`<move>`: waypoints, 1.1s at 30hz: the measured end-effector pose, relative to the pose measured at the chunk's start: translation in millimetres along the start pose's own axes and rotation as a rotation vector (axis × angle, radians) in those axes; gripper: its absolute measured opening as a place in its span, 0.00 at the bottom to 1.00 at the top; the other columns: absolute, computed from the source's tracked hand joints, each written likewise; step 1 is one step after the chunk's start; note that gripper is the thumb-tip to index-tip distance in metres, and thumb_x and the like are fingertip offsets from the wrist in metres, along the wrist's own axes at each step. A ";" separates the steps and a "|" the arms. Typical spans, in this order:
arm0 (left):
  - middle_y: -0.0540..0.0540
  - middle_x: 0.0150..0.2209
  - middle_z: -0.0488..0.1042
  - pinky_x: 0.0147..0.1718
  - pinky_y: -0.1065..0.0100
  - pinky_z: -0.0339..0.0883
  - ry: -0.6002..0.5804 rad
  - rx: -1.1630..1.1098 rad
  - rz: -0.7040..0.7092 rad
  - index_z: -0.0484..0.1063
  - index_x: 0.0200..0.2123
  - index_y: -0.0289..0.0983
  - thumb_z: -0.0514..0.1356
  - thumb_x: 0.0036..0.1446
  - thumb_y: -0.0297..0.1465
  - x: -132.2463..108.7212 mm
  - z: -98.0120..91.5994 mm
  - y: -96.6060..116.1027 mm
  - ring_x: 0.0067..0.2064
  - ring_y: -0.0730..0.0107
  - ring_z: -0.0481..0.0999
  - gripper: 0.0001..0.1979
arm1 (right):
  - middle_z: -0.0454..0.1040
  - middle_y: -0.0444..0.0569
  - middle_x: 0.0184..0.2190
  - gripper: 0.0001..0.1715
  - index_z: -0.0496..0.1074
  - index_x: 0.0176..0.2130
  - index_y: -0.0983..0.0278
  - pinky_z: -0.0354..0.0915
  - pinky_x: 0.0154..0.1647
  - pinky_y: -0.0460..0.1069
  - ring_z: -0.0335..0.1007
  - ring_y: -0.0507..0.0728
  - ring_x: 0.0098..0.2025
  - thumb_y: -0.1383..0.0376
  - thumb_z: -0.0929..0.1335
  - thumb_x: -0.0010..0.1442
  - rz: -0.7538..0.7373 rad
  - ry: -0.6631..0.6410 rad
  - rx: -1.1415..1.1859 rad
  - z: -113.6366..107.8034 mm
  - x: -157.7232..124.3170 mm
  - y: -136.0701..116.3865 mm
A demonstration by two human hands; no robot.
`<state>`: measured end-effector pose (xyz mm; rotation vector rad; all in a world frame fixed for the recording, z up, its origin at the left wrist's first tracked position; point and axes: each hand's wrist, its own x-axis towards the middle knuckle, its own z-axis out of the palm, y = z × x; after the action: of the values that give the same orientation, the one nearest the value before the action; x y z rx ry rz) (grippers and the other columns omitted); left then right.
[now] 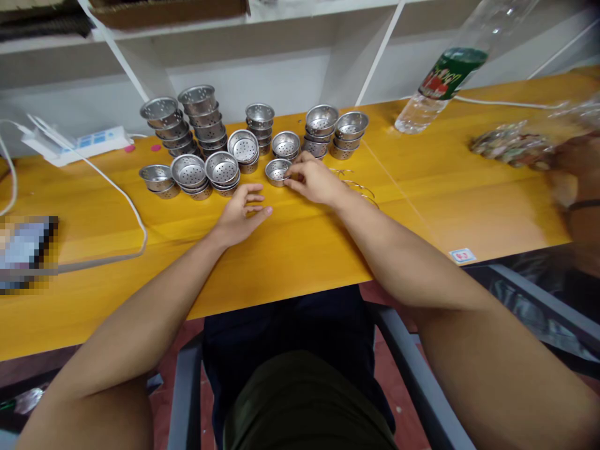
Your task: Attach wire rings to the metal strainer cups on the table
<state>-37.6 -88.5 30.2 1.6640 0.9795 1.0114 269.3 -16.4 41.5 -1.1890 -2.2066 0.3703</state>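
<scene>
Several small metal cups with perforated bottoms stand on the table, singly and in stacks. My right hand (pixel 307 178) pinches the rim of a single perforated cup (pixel 277 171) at the front of the group. To its left, my left hand (pixel 241 215) hovers over the table with fingers spread, holding nothing. Just beyond that hand sits a short stack of cups (pixel 222 172). Taller cup stacks (pixel 201 115) rise at the back left. Partly behind my right forearm lie several thin wire rings (pixel 359 187).
A tilted-looking water bottle (pixel 435 87) stands at the back right. A white power strip (pixel 84 147) and cable lie at left, near a blurred phone (pixel 25 253). Another person's hand (pixel 579 153) is beside a plastic bag of small items (pixel 515 144). White shelving (pixel 281 69) borders the table (pixel 300 250).
</scene>
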 end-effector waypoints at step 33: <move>0.34 0.73 0.83 0.71 0.46 0.88 -0.021 0.053 -0.004 0.77 0.66 0.43 0.81 0.65 0.39 -1.6 -0.4 0.8 0.73 0.46 0.87 0.31 | 0.80 0.62 0.80 0.26 0.80 0.76 0.61 0.76 0.83 0.65 0.82 0.71 0.77 0.70 0.72 0.85 -0.005 0.190 -0.239 -19.5 97.5 -26.6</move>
<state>-38.4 -90.0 30.8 1.7118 1.0032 0.9706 223.0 48.6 106.3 -1.2857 -2.1288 -0.0114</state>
